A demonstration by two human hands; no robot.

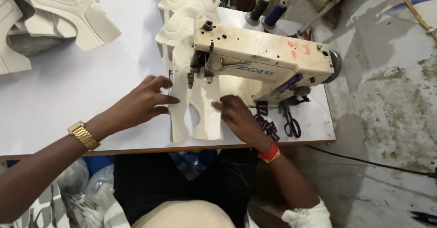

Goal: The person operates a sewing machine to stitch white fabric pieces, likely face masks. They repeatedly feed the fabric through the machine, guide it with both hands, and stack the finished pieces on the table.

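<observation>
Left hand (144, 101) fingers spread flat on white padded piece (196, 114), right hand (236, 115) fingers flat pressing it, beside sewing machine (261, 59)

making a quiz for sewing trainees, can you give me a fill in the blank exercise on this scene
1. Both hands press a white cut piece flat under the needle of the cream ____ machine.
2. The left hand has a ____ watch on its wrist.
3. The right hand has a ____ band on its wrist.
4. Black ____ lie on the table beside the machine.

Missing words: sewing; gold; red; scissors
</observation>
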